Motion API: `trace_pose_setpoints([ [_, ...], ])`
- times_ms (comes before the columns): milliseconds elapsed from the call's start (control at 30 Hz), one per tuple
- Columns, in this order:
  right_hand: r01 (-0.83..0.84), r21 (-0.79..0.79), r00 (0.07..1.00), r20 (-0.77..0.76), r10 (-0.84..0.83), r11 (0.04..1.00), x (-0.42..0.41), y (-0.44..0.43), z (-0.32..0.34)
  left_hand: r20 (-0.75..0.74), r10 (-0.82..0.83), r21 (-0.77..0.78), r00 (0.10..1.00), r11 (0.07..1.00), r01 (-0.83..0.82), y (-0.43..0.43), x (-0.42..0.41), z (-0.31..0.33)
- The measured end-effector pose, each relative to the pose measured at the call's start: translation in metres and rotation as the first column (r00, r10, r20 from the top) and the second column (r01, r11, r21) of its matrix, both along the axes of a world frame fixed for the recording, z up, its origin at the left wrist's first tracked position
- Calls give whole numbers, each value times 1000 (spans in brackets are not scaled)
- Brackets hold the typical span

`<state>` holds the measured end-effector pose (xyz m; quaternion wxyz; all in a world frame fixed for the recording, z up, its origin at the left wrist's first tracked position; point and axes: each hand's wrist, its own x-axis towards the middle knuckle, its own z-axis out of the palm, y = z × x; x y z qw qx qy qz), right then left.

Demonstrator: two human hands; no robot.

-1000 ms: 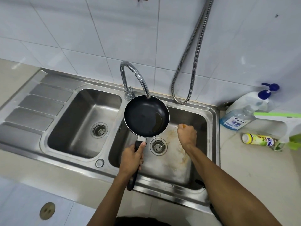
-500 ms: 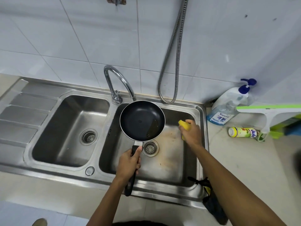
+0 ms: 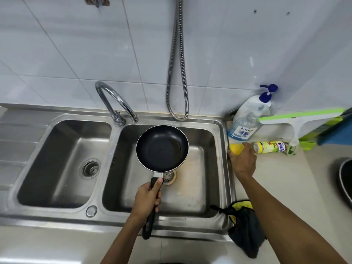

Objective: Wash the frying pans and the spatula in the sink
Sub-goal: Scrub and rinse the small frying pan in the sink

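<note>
Over the sink [image 3: 114, 141] my left hand [image 3: 147, 199] curls its fingers round the handle of the frying pan [image 3: 162, 148], my right hand [image 3: 242, 162] pinching, beside the sink, a sponge [image 3: 236, 148] I'd soap before scrubbing.

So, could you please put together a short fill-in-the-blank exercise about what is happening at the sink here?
1. The left hand holds the frying pan over the ____ basin of the sink.
2. The right hand grips a ____ sponge near the bottles.
3. The pump bottle by the wall has a ____ pump head.
4. The small bottle beside the right hand lies on its ____.
Missing words: right; yellow; blue; side.
</note>
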<state>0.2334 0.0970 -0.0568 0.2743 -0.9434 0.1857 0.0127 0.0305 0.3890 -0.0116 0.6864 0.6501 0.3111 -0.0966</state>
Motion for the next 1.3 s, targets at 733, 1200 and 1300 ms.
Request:
trace_pose_setpoints([
  [733,-208,828,869,-88,487,521,-145,183,43,13,272,-52,962,961,-271,-12,47,-12],
  [1200,-350,528,912,4,409,774,-153,192,25,-39,-250,344,967,906,248,32,28,-12],
  [1300,-402,420,896,-3,444,814,-148,176,20,-179,-236,762,955,580,286,80,31,3],
])
